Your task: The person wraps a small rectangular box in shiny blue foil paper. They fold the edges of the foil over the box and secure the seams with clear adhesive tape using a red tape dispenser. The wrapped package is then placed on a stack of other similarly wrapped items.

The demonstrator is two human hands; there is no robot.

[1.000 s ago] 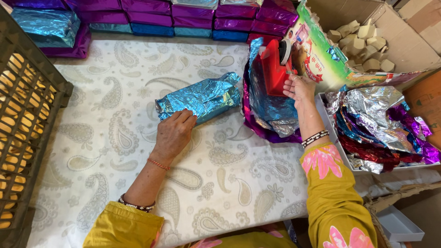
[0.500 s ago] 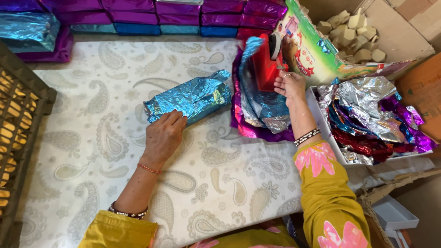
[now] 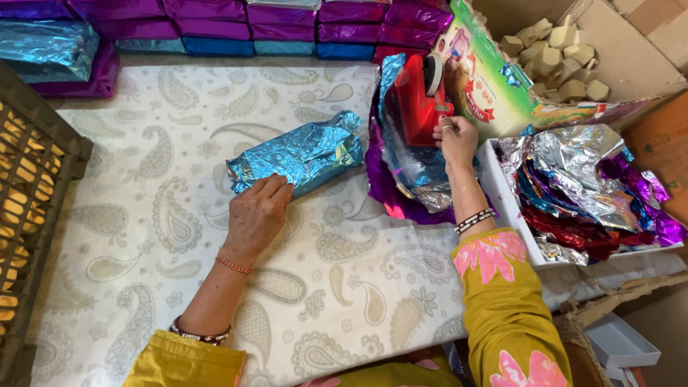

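Note:
A parcel wrapped in crinkled blue foil (image 3: 304, 152) lies on the paisley-patterned white cloth (image 3: 143, 236). My left hand (image 3: 258, 215) presses its fingertips on the parcel's near left end. My right hand (image 3: 456, 140) reaches to a red tape dispenser (image 3: 419, 100) and pinches at its front edge. The dispenser stands on loose blue, silver and purple foil sheets (image 3: 401, 172).
Rows of purple and blue foil-wrapped boxes (image 3: 287, 18) line the far edge. A brown plastic crate (image 3: 32, 215) stands at the left. At the right are a white tray of foil sheets (image 3: 588, 186) and a cardboard box of pale blocks (image 3: 559, 57).
My left hand slid along the blue parcel toward its left end. My right hand stayed at the red dispenser. The camera view shifted slightly.

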